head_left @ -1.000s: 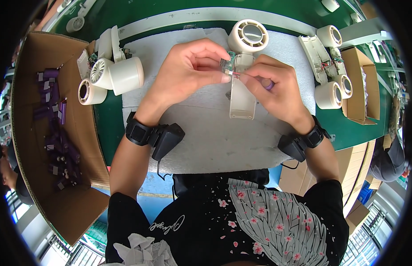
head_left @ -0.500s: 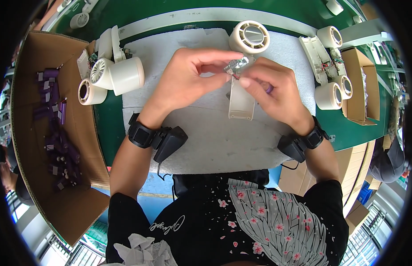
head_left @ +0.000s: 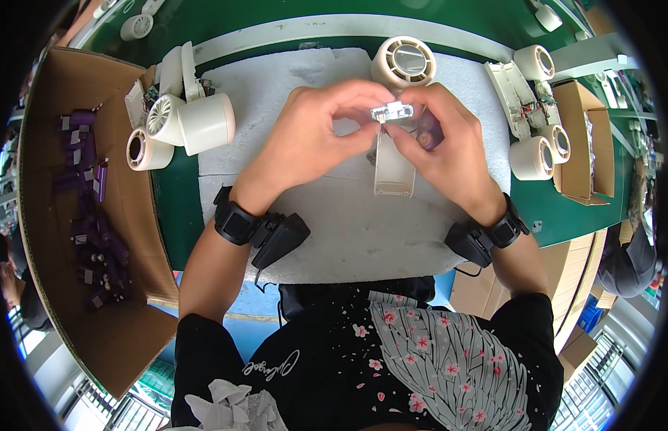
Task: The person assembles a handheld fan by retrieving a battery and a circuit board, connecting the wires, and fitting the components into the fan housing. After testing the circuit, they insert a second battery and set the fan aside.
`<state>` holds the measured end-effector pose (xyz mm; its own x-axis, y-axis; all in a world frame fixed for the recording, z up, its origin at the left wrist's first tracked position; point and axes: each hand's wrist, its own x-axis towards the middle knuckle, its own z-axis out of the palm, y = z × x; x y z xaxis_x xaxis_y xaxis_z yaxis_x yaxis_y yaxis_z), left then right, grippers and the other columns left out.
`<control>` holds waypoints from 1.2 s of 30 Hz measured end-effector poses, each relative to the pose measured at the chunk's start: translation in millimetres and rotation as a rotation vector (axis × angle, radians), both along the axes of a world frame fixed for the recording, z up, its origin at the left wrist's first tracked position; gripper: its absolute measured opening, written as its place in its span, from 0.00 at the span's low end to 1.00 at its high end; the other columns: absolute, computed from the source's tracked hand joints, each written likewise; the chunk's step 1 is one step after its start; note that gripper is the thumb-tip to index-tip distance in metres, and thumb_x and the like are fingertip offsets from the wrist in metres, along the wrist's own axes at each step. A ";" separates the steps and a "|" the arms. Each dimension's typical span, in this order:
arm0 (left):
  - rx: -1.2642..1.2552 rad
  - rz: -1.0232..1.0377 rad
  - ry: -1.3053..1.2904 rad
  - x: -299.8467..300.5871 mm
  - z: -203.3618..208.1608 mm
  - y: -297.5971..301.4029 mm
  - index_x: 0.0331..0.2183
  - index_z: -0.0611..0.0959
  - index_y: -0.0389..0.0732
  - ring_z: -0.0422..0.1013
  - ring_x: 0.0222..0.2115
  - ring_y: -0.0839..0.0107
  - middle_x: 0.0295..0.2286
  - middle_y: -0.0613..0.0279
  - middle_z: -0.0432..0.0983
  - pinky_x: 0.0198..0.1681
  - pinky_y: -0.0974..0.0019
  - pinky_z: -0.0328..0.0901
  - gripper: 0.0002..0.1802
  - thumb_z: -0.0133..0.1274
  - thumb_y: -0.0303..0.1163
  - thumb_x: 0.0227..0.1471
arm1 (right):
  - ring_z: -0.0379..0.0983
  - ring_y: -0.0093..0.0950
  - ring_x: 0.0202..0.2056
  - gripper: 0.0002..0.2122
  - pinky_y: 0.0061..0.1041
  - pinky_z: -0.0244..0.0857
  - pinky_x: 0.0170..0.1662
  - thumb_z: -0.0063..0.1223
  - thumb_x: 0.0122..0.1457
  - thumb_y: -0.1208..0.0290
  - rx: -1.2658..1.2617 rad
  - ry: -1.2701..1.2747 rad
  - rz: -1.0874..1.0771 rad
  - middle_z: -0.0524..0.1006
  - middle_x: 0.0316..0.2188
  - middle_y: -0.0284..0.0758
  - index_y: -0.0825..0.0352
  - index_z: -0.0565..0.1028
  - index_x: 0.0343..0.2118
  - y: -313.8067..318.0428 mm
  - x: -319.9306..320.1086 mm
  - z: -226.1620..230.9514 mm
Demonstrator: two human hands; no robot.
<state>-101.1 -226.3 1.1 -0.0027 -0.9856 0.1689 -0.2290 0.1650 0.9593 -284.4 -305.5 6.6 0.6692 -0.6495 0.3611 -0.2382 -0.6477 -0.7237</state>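
At the upper centre of the frame the left hand [head_left: 312,136] and the right hand [head_left: 449,154] meet over a white foam mat [head_left: 334,230], both pinching a small circuit board [head_left: 392,110] between fingertips; below it stands a cream handle shell [head_left: 393,167], partly hidden by the right hand. A round cream fan head [head_left: 403,62] sits just above the hands; more fan housings [head_left: 183,123] lie at upper left, beside a cardboard box [head_left: 39,237] of purple battery cells [head_left: 90,230]; further fan parts [head_left: 535,136] lie at upper right.

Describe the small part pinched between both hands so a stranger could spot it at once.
Start at the white foam mat on the green bench. Above its middle, the left hand and right hand meet fingertip to fingertip. Between them sits a tiny pale circuit board, flat and rectangular, unlike the round cream fan housings around it.
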 end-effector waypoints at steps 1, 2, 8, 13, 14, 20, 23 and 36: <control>0.000 0.000 0.000 0.4 -1.6 -0.2 0.46 0.80 0.35 0.75 0.36 0.77 0.38 0.59 0.80 0.42 0.72 0.70 0.20 0.54 0.15 0.48 | 0.63 0.17 0.21 0.16 0.17 0.61 0.24 0.66 0.47 0.76 -0.032 -0.005 -0.004 0.71 0.26 0.29 0.67 0.73 0.39 -1.2 -0.1 -0.6; 0.009 0.017 0.032 0.8 -3.4 -0.3 0.45 0.81 0.36 0.76 0.36 0.76 0.37 0.59 0.80 0.41 0.71 0.71 0.19 0.55 0.16 0.48 | 0.64 0.17 0.21 0.16 0.17 0.61 0.25 0.67 0.47 0.75 -0.065 -0.011 -0.008 0.72 0.26 0.29 0.67 0.73 0.38 -1.8 -0.2 -0.9; -0.051 0.065 0.128 -0.5 -11.7 -1.4 0.41 0.83 0.36 0.78 0.34 0.73 0.35 0.58 0.81 0.40 0.71 0.72 0.15 0.57 0.19 0.47 | 0.70 0.22 0.22 0.15 0.21 0.66 0.24 0.66 0.47 0.76 -0.046 0.018 -0.036 0.73 0.27 0.33 0.67 0.74 0.37 -1.9 -1.1 -0.8; -0.066 0.040 0.042 0.5 -9.8 -2.0 0.43 0.82 0.34 0.75 0.37 0.73 0.38 0.57 0.79 0.41 0.72 0.71 0.17 0.55 0.14 0.48 | 0.68 0.19 0.23 0.16 0.18 0.63 0.25 0.67 0.46 0.75 -0.020 0.008 -0.070 0.73 0.27 0.31 0.66 0.75 0.38 -1.7 1.4 -1.0; -0.081 0.044 0.018 0.7 -9.8 -2.3 0.42 0.83 0.34 0.75 0.36 0.74 0.38 0.57 0.79 0.41 0.72 0.71 0.17 0.55 0.14 0.48 | 0.67 0.18 0.23 0.16 0.17 0.62 0.26 0.68 0.45 0.75 -0.009 -0.003 -0.082 0.73 0.27 0.31 0.65 0.75 0.39 -1.8 2.1 -0.7; -0.142 0.070 -0.054 1.2 -4.8 -1.4 0.40 0.84 0.34 0.76 0.34 0.74 0.35 0.57 0.80 0.37 0.72 0.72 0.16 0.57 0.15 0.46 | 0.68 0.21 0.23 0.17 0.19 0.64 0.27 0.67 0.44 0.77 -0.120 -0.046 -0.012 0.73 0.27 0.31 0.65 0.78 0.40 -5.1 1.0 -0.1; -0.160 0.081 -0.117 -2.0 -4.6 -3.8 0.39 0.84 0.35 0.77 0.32 0.74 0.33 0.57 0.81 0.35 0.73 0.72 0.16 0.57 0.15 0.44 | 0.69 0.22 0.23 0.17 0.20 0.65 0.27 0.66 0.44 0.78 -0.066 -0.002 -0.036 0.75 0.28 0.32 0.66 0.79 0.40 -3.7 0.4 4.2; -0.150 0.115 -0.152 -4.9 -5.0 -2.4 0.37 0.85 0.34 0.78 0.28 0.72 0.29 0.57 0.81 0.32 0.73 0.72 0.15 0.58 0.15 0.43 | 0.72 0.23 0.24 0.14 0.19 0.66 0.27 0.65 0.44 0.77 -0.067 -0.019 -0.079 0.78 0.29 0.34 0.66 0.80 0.37 -1.5 2.4 -0.3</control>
